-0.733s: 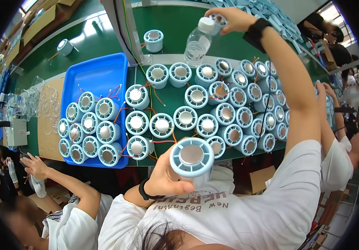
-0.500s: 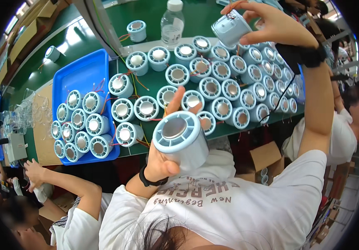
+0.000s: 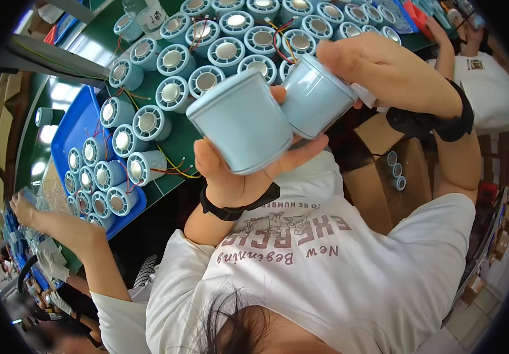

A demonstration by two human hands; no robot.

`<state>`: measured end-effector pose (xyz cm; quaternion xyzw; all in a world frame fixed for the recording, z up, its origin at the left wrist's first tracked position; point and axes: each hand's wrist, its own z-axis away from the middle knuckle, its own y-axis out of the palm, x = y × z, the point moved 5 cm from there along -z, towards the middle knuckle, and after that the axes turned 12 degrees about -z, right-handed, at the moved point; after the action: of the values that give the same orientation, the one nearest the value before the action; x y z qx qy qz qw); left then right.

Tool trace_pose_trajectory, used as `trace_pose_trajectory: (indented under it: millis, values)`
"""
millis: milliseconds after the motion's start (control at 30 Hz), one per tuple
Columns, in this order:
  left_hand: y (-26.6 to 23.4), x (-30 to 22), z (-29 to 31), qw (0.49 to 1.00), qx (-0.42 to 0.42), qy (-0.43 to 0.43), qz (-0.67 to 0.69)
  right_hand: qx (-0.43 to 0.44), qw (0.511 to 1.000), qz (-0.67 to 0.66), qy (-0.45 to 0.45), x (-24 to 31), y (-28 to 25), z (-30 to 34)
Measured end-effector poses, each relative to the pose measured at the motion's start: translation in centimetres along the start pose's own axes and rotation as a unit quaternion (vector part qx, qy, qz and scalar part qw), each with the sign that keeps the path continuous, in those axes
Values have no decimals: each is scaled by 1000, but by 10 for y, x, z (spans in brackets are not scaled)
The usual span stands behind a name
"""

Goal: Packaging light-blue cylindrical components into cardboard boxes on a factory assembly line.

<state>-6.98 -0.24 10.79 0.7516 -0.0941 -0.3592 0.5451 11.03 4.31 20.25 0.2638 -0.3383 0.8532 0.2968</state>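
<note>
My left hand (image 3: 237, 186) grips a light blue cylindrical unit (image 3: 240, 124), its smooth plain side showing. A second light blue cylindrical unit (image 3: 316, 97) is in my right hand (image 3: 372, 71), tilted close beside the first; whether they touch I cannot tell. My left fingers reach beneath and between the two. Behind them, several like units (image 3: 226, 52) stand in rows on the green table (image 3: 175, 138), each with a spoked rim, a round metal disc on top and thin coloured wires.
A blue tray (image 3: 65, 133) with more units lies at the left. A clear bottle (image 3: 148, 17) stands at the back near a metal post (image 3: 54, 56). An open cardboard box (image 3: 361, 183) is below right. Another person's arm (image 3: 65, 230) reaches in at the left; others sit at right.
My right hand has come down from the far side, bringing its unit beside the left one. The left unit has turned from its disc face to its plain side. The view has shifted.
</note>
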Motion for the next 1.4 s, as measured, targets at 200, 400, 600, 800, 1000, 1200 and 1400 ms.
trace_pose_trajectory:
  millis: [200,400,600,800,1000,1200,1400]
  values:
    - [6,17,-20,969,154,-130,145,-16,994,-21,-105,-3,-20,36]
    - [15,25,-22,949,194,-87,233,-8,914,91,-396,-32,-2,25]
    - [1,52,-31,959,113,-247,76,-7,946,33,-321,-72,-8,57]
    - [-4,78,-47,939,36,-270,211,-215,954,-169,-119,-183,-5,138]
    - [-17,120,-78,912,135,-327,206,-409,843,-218,272,-371,42,214]
    - [-14,148,-88,928,112,-271,-230,-346,818,-134,439,-573,110,228]
    - [-1,159,-87,879,64,-241,-405,-371,745,-225,507,-664,152,191]
